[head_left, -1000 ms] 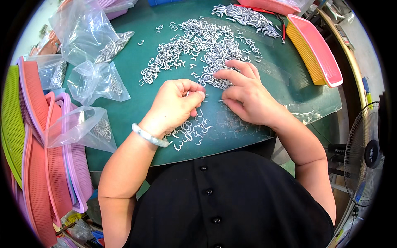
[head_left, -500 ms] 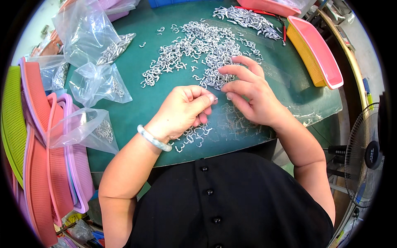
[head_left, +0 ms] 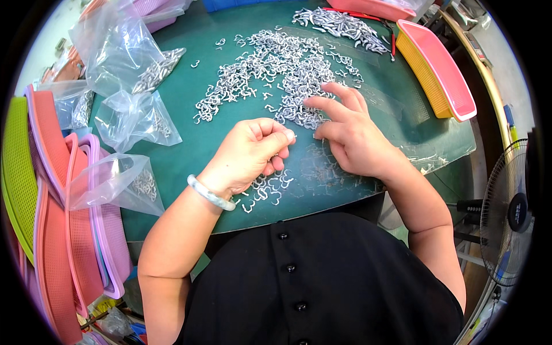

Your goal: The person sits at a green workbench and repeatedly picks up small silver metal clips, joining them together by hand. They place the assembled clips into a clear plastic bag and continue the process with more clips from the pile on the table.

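My left hand (head_left: pixel 253 150), with a pale bangle at the wrist, is closed in a pinch of thumb and forefinger. Whatever lies between those fingertips is too small to make out. To its right, my right hand (head_left: pixel 355 133) has its fingers apart and bent, the tips at the near edge of a big heap of small silvery curved metal hooks (head_left: pixel 299 75); nothing shows in it, and its thumb is mostly hidden. A smaller cluster of the same hooks (head_left: pixel 270 188) lies beneath and beside my left hand, close to the front edge of the green tabletop (head_left: pixel 190 103).
Clear plastic bags (head_left: pixel 138 118) holding metal pieces lie at left, beside stacked pink, purple and green baskets (head_left: pixel 69 230). Plump grey metal pieces (head_left: pixel 345 29) form a far pile near red-handled pliers (head_left: pixel 393 46). A pink-and-yellow basket (head_left: pixel 437 69) and a fan (head_left: pixel 509 213) stand at right.
My right thumb has tucked in beneath the fingers, and the fingertips sit slightly differently at the heap. My left hand keeps its pinch, shifted a little left in view.
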### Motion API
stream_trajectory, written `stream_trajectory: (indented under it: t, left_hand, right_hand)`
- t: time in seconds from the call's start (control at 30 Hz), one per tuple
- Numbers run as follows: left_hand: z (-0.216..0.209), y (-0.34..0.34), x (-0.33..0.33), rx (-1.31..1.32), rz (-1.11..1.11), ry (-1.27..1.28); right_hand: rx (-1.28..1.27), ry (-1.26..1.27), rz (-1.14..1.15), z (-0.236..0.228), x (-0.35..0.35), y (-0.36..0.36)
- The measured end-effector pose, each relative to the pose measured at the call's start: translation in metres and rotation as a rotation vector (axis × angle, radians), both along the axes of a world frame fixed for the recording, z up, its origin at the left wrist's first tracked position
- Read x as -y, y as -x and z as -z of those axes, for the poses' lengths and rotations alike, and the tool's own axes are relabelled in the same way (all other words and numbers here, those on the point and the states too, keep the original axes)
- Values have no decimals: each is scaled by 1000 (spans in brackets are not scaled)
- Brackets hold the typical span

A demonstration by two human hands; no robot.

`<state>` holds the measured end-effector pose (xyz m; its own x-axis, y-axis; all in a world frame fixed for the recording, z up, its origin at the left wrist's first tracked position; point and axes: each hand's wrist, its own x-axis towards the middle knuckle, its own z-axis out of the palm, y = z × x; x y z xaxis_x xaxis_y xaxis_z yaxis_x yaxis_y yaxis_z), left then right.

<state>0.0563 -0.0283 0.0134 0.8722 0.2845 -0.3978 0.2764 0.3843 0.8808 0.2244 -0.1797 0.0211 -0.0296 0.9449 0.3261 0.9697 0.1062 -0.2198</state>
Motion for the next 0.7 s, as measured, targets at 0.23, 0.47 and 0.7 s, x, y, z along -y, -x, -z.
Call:
stream_trajectory:
  t: [0.23, 0.47, 0.7]
  left_hand:
    - [1, 1, -5, 38, 10, 142]
    - [-1, 2, -7, 63, -7, 184]
    - [-1, 2, -8, 71, -8, 201]
  right_hand:
    - [-175, -44, -62, 5, -1, -3]
    - [-133, -6, -73, 0, 0, 1]
    - [-88, 11, -88, 5, -3, 5]
